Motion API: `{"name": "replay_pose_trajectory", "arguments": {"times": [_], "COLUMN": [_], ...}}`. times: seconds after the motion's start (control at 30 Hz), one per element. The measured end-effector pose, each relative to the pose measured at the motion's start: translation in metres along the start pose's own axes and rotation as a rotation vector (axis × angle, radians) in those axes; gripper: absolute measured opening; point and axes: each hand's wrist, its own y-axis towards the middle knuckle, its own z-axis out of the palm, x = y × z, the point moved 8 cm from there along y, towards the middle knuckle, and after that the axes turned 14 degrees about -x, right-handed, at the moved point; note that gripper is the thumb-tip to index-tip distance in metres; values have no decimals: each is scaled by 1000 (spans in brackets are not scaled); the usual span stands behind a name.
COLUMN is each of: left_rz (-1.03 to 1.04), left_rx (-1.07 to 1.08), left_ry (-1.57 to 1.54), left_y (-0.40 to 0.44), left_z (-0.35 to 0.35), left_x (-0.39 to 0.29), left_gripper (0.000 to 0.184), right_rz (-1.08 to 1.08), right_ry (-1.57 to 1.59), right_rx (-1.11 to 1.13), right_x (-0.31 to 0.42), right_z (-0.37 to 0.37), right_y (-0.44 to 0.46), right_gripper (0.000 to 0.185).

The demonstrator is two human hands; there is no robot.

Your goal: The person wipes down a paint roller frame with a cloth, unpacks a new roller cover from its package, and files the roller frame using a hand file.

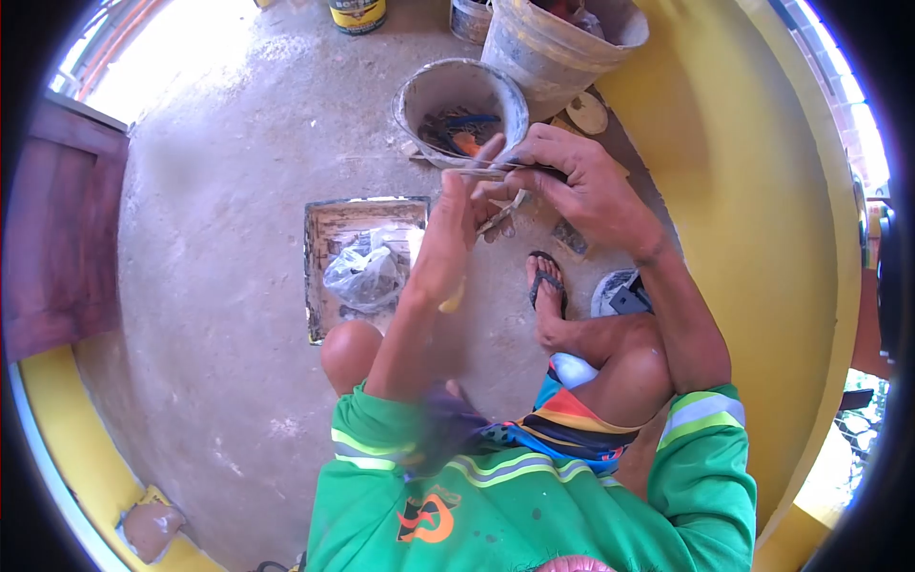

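Observation:
Both hands meet in front of me, above the floor. A thin pale strand (484, 173), cord or wire, I cannot tell which, runs between them. My left hand (459, 202) has its thumb raised against the strand, with its fingers partly curled behind it. My right hand (570, 179) is closed, thumb and fingers pinching the strand's other part near something dark. A narrow whitish strip (505, 212) hangs below the fingers; which hand holds it is unclear. Just beyond the hands stands a grey bucket (410, 107) with blue and orange items inside.
A shallow wooden tray (311, 276) on the floor bears a crumpled plastic bag (364, 276). Behind are a large dirty bucket (534, 57) and a yellow-labelled can (358, 15). A small pail (606, 296) sits by my right knee. A yellow wall (753, 238) borders the right.

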Motion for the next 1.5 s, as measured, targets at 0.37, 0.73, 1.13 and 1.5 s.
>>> {"name": "replay_pose_trajectory", "arguments": {"times": [0.37,0.73,1.13,1.5], "left_rz": [-120,-12,43,146], "left_rx": [37,-6,38,140], "left_ry": [-653,-629,-480,17], "left_y": [-8,-1,1,-11], "left_z": [-6,-15,-8,8], "left_x": [-31,-35,-33,-23], "left_gripper": [84,89,85,49], "right_rz": [155,233,352,450], "right_ry": [-49,251,5,179], "right_rx": [-223,-210,-266,-457], "right_x": [25,33,21,-24], "right_z": [7,57,30,-7], "right_y": [-1,-1,16,18], "right_gripper": [28,32,19,19]}}
